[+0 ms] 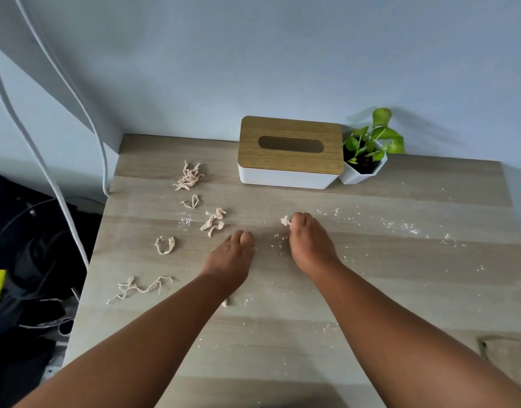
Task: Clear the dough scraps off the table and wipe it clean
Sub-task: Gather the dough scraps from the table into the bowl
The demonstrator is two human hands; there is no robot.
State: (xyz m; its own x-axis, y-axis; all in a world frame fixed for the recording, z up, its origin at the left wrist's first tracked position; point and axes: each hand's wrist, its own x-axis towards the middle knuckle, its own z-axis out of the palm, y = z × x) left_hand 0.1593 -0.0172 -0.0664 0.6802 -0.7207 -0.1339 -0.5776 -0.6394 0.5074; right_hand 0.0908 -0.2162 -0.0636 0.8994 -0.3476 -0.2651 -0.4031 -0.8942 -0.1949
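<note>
Stringy dough scraps (189,177), woodgrain table (400,290) — floury

Right hand (308,245) pinches dough scrap (285,221) above table (400,290).

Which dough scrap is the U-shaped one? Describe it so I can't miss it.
Start at the tissue box and come down the table's left side. The U-shaped scrap lies alone, left of the left hand: one curved strip, where its neighbours are tangles.
</note>
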